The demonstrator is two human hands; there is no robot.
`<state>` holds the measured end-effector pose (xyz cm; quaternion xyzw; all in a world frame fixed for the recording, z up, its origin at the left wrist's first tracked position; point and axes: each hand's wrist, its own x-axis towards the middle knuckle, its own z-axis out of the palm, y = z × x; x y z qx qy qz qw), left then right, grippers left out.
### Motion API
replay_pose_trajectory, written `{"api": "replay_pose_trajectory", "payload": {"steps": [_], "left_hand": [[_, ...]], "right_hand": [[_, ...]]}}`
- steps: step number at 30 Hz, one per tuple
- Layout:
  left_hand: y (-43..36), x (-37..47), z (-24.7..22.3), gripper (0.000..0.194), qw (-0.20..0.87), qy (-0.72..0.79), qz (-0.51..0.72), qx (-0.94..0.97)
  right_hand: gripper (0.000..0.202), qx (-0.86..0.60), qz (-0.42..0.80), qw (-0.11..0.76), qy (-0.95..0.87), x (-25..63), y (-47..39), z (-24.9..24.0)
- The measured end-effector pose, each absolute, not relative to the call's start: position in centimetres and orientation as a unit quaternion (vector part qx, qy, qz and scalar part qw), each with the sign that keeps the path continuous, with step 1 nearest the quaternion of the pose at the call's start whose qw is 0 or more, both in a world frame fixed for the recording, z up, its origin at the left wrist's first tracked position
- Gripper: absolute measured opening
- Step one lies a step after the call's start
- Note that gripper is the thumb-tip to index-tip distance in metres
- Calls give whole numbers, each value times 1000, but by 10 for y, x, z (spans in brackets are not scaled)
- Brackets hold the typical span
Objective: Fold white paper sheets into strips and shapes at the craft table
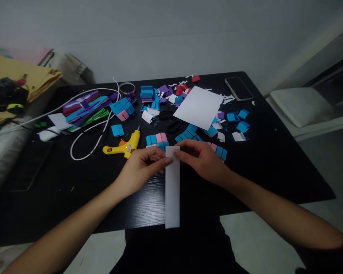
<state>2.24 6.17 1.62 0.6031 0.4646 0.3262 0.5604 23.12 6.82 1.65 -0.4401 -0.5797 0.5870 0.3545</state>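
Note:
A long white paper strip (172, 194) hangs upright between my hands, its lower end reaching the table's front edge. My left hand (144, 165) pinches the strip's left side near the top, thumb in front. On the opposite side, my right hand (204, 160) grips the upper right edge between thumb and fingers. Just beyond them lie small folded blue and pink paper pieces (157, 140), partly covered by my hands. A yellow glue gun (122, 146) rests left of my left hand, its nozzle pointing away and a small orange light showing on it.
Black scissors (171, 123) lie partly under a white sheet (201, 106). Bundled coloured strips (87, 110) and a looped white cable (71, 148) occupy the left. A phone (239, 88) lies back right. Paper scraps dot the black table (260, 163). A stool (294, 104) stands at right.

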Motion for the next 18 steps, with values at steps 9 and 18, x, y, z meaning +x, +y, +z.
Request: {"api": "replay_pose_trajectory", "payload": {"steps": [9,18], "left_hand": [[57,23,-2,21,575,486,329,570],[56,22,-11,16,587,489,314,564]], "right_hand": [[23,-431,631,362,-534,229,71,-8],[20,-444,628,363,-526,232,70,-16]]}}
